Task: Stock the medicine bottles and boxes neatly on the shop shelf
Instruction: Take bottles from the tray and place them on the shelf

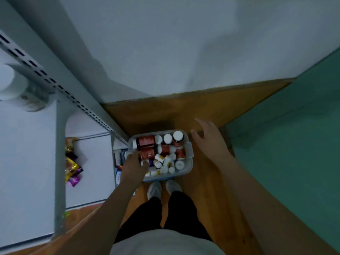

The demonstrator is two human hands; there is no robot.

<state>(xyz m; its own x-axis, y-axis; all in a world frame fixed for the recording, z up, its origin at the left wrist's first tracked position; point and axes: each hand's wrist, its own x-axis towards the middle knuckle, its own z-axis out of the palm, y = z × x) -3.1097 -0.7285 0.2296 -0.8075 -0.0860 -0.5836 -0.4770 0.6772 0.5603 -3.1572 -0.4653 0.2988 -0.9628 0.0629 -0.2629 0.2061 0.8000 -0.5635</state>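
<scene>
A clear plastic tub point(189, 162), rectangular with rounded corners, is seen at lower centre of the frame on a brown wooden floor point(147, 115). It is filled with medicine bottles point(166, 155): several dark red-labelled cylinders with white caps, lying on their sides or upright, and smaller white bottles with yellow label bands. On one red bottle point(147, 153) the letters "Fe" are read; other print is too blurred to make out.

The left hand point(135, 165) is lowered onto the left edge of the tub, fingers curled against the "Fe" bottle; whether the bottle is actually gripped cannot be told. The right hand point(209, 140) is held just right of the tub's upper corner, fingers extended and slightly spread, nothing held.

A grey metal shelf upright point(55, 83) with a row of slots runs diagonally across the left of the frame. A white shelf board point(27, 153) at left carries glossy wrapped packets point(72, 162) in gold and purple. A white bottle point(16, 87), out of focus, stands at upper left. White shoes point(163, 188) are seen below the tub.
</scene>
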